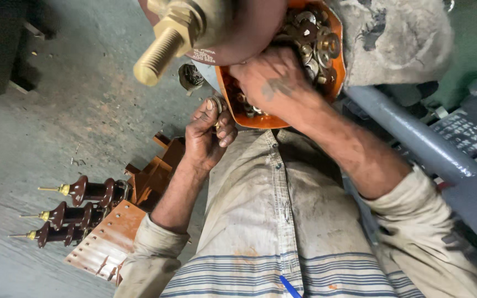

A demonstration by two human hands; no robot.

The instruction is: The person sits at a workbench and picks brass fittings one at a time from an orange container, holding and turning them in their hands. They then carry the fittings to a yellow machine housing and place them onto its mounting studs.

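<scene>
My left hand [204, 138] pinches a small metal washer [216, 104] between thumb and fingers, just below the rim of an orange bowl [260, 120]. The bowl is full of several washers and nuts [314, 41]. My right hand [271, 77] reaches into the bowl, knuckles up, its fingertips buried among the pieces, so what it grips is hidden. A big brass threaded stud [158, 52] on a brown insulator [249, 33] juts out right above both hands.
A rust-brown transformer top [111, 232] with three brown insulators [78, 212] lies on the concrete floor at lower left. A grey pipe [409, 135] runs diagonally at right, a dirty grey cloth [398, 38] above it. My striped shirt [271, 221] fills the bottom.
</scene>
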